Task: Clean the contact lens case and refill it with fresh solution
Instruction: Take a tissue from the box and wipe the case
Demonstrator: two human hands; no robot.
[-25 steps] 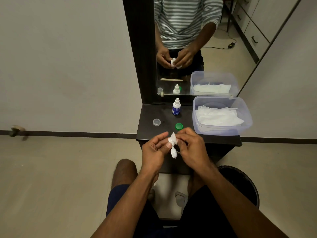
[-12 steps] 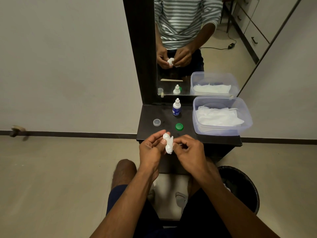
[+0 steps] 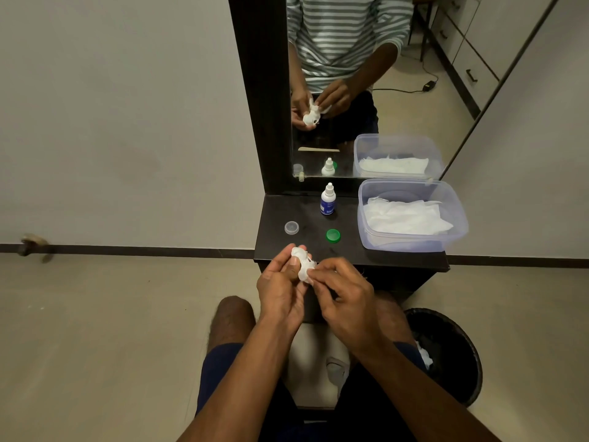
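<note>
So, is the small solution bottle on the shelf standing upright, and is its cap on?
Upright: the solution bottle stands on its base on the dark shelf, nozzle up. Whether a cap covers the nozzle, I cannot tell.

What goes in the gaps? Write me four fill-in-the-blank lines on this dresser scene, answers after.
1. The cap lying in front of the bottle is ____ in colour.
2. The tub holds white ____.
3. Both hands, left hand and right hand, hold the white case in front of the ____ edge of the shelf.
4. The clear cap lies to the ____ of the green one.

Answers: green; tissues; near; left
</note>
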